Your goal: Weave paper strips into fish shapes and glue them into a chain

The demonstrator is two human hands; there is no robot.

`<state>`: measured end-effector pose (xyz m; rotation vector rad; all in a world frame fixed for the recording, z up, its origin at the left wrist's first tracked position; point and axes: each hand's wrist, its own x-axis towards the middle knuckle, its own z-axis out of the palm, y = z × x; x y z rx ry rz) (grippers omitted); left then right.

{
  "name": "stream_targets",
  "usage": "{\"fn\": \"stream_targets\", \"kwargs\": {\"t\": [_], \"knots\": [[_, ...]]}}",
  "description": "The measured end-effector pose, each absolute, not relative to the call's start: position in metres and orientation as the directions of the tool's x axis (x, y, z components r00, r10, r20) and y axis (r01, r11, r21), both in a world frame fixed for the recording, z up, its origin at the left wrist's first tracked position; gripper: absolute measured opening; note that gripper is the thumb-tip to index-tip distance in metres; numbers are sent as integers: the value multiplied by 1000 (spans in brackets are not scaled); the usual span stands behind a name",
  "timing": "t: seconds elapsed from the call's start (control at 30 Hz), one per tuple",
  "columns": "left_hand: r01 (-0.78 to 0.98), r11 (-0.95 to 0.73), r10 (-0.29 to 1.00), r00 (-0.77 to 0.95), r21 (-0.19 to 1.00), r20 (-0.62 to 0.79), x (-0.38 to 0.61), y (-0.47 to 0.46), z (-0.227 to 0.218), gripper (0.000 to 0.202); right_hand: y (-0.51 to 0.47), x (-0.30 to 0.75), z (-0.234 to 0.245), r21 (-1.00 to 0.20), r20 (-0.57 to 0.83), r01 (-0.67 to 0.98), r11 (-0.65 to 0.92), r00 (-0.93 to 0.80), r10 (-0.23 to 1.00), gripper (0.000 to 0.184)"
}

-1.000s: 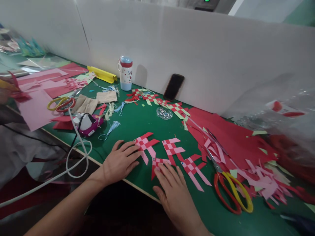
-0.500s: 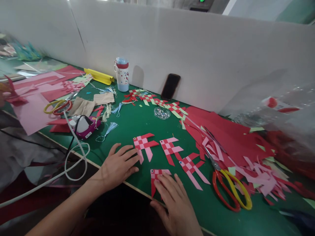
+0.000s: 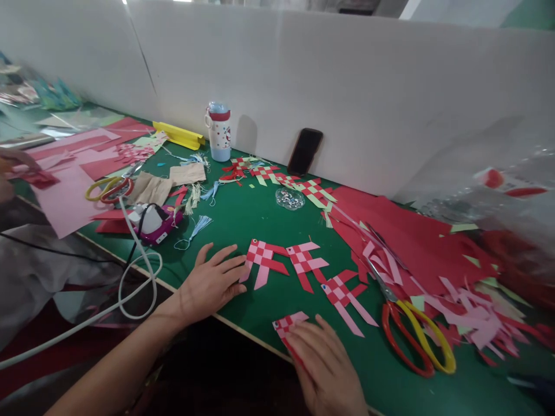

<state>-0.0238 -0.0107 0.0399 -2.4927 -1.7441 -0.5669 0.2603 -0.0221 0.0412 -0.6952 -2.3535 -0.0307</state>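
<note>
While the right hand [image 3: 327, 359] bends over the table's front edge, its fingers cover most of a pink-and-red woven paper fish [image 3: 282, 325]. Only the eyed corner and a little of the checkered body show beyond the fingertips, toward the upper left, with a red edge running down along the index finger's side. The thumb is largely hidden, so I cannot tell whether the paper is pinched or merely pressed from above.

The left hand [image 3: 210, 284] lies palm down with its fingers spread, gripping nothing. Its fingertips are at the left edge of another fish, the checkered one [image 3: 262, 254]; whether they touch it is unclear. That piece points its eye up and away, and its strip tails reach rightward to the middle fish [image 3: 301, 258]. Farther right and nearer the front lies the blue-eyed fish [image 3: 340, 292], just beyond the right hand and apart from it.

To the right of these rest red-and-yellow-handled scissors [image 3: 416, 338], blades over pink and red paper strips. On the green table [image 3: 243, 216], behind the fish, sit a clear dish of small beads [image 3: 289, 199] and, off to the left, a blue tassel [image 3: 200, 225].
</note>
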Motion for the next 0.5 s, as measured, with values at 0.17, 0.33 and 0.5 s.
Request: {"fn": "stream_targets", "kwargs": {"t": [0.17,0.33,0.5], "knots": [[887,-418,884,348,197,311,-14,-11,45,32,-7,245,53,-200,662,585,786,-510,549,25],[837,-509,843,437,200,315,-7,-14,42,44,11,214,55,-184,667,671,718,-452,592,22],[823,-517,843,442,236,307,-10,-13,39,41,14,202,41,-130,521,712,690,-543,659,26]]}}
